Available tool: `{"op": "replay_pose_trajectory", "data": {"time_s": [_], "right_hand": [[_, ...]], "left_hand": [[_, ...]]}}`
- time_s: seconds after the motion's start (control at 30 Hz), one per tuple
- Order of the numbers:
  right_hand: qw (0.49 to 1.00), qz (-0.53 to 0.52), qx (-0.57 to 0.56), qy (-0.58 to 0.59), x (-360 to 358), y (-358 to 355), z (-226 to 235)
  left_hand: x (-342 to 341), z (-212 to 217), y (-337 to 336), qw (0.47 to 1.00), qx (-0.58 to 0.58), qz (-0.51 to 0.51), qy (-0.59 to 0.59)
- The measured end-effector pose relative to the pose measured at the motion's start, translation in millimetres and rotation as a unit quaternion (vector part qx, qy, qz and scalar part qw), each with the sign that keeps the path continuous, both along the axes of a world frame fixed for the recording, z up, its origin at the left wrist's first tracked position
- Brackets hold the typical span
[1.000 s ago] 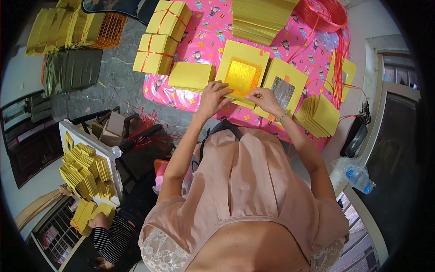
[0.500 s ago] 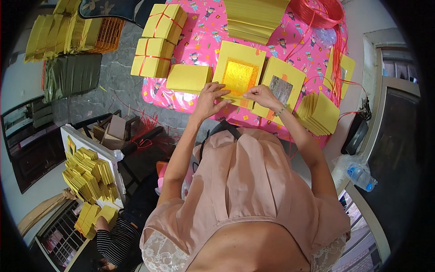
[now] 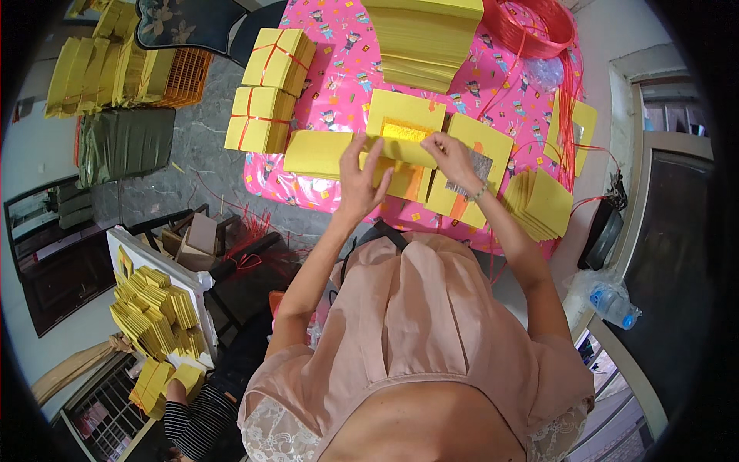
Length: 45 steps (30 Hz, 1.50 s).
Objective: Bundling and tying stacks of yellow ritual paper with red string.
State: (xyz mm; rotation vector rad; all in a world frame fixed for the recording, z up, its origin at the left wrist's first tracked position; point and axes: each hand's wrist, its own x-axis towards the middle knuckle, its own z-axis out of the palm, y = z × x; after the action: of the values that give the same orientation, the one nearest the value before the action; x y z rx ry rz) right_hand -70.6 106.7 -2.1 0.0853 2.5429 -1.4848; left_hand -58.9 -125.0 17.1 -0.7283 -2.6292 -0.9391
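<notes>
A yellow paper sheet with a gold foil patch (image 3: 402, 131) lies at the near side of the table. Its near edge is lifted into a curled fold (image 3: 404, 151) that partly covers the foil. My right hand (image 3: 456, 162) pinches the right end of this fold. At the left end, my left hand (image 3: 359, 185) has its fingers around the edge, thumb toward me. Beside my left hand sits a low stack of plain yellow sheets (image 3: 315, 152). Right of my right hand lies another yellow sheet with a silver patch (image 3: 480, 165), partly hidden by that hand.
A pink patterned tablecloth (image 3: 339, 100) covers the table. Bundles tied with red string (image 3: 258, 119) stand left, a tall yellow stack (image 3: 423, 46) behind, fanned folded papers (image 3: 536, 202) right. Red cord (image 3: 531, 38) lies far right. At lower left a person in striped sleeves (image 3: 196, 423) handles yellow bundles.
The sheet's near edge has come up off the table and curled away from me over the gold foil. Both hands have risen with it, and the view has shifted slightly.
</notes>
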Motion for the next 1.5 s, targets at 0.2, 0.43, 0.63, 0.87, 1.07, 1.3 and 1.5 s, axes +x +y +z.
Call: {"op": "replay_pose_trajectory", "data": {"time_s": [0.2,0.43,0.63,0.87,1.07,1.3,1.5], "right_hand": [[0.995,-0.088,0.025,0.027,-54,20,-24],[0.989,-0.091,0.09,0.072,-74,20,-29],[0.967,-0.061,0.209,0.129,-74,10,-19],[0.954,0.019,0.247,0.17,-91,-15,-21],[0.959,0.065,0.242,0.133,-95,-25,-31],[0.961,0.068,0.243,0.11,-95,-26,-31],[0.959,0.063,0.246,0.129,-95,-28,-36]], "left_hand": [[1,-23,28,0.994,-0.041,-0.092,-0.052],[-12,-40,45,0.987,-0.133,-0.061,-0.069],[-11,-46,46,0.981,-0.173,-0.043,-0.077],[-18,-49,46,0.98,-0.169,-0.06,-0.09],[-19,-50,47,0.982,-0.152,-0.064,-0.095],[-22,-50,47,0.981,-0.151,-0.072,-0.098],[-23,-57,46,0.983,-0.126,-0.071,-0.116]]}}
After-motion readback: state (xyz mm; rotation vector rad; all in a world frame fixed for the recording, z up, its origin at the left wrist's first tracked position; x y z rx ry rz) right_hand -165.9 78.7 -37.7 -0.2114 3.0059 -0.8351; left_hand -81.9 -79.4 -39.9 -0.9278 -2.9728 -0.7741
